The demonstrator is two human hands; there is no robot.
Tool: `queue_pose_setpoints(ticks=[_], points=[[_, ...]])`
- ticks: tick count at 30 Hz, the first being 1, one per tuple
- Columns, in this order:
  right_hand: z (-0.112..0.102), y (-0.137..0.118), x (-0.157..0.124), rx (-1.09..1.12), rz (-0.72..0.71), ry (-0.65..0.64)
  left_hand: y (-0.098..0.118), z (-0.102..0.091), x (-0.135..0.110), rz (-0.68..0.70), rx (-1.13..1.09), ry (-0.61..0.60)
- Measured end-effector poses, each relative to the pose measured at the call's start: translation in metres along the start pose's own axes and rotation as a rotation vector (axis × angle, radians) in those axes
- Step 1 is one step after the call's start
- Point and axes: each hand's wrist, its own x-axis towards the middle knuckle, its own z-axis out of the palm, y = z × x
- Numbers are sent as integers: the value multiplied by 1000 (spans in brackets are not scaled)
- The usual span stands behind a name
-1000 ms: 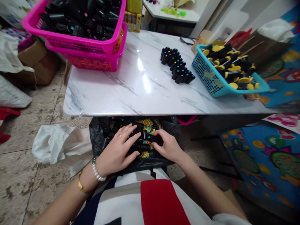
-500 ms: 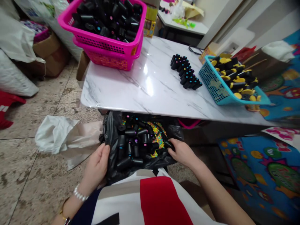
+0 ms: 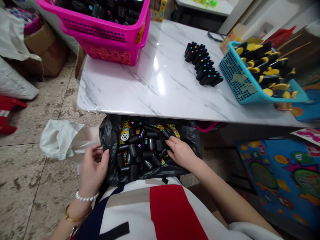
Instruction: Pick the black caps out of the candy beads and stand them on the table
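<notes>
A black plastic bag (image 3: 110, 136) lies open on my lap, below the table's front edge. It holds several black tubes (image 3: 145, 150) on a bed of small coloured candies (image 3: 175, 130). My left hand (image 3: 93, 170) grips the bag's left edge, fingers curled around the plastic. My right hand (image 3: 181, 153) reaches into the bag's right side, its fingers bent down among the tubes; whether it holds one is hidden.
On the white marble table (image 3: 150, 90) lie a row of black tubes (image 3: 203, 65), a blue basket (image 3: 240, 86) of black and yellow pieces at right, and stacked pink baskets (image 3: 107, 31) of tubes at the back left. A crumpled white bag (image 3: 60, 138) lies on the floor.
My left hand left the tubes and went to the bag's left edge, gripping it. My right hand shifted inside the bag's right side. The view tilted and swung a little.
</notes>
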Motion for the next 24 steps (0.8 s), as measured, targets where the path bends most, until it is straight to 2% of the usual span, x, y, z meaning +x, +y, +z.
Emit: queue_pose_setpoints(ticks=[2,3,4,5,8,10,12,15,17,20,22,24], points=[[-1,5,-5,187,35,59,16,-2,-1,261,106,147],[-3,7,-9,307,67,86,27,-1,0,407,151,158],[-5,9,-13,438,107,105,39,2,1,537,178,119],[-6,10,-17,572,150,113,52,7,3,646,177,30],[-7,11,-24,867,250,126,87,37,12,873,139,-369],[-6,10,-25,917,262,179,104,64,17,1003,213,-582],[-5,10,-25,886,255,254,115,89,21,1108,322,-724],[-7,12,-26,751,220,356,121,104,24,1167,480,-823],[-9,15,-26,631,138,380,121,97,24,1152,570,-844],[-12,19,-23,526,24,337,121,74,25,1099,644,-875],[-16,19,-20,537,37,307,124,65,27,1073,647,-909],[-19,18,-15,568,106,312,128,66,29,1072,627,-903]])
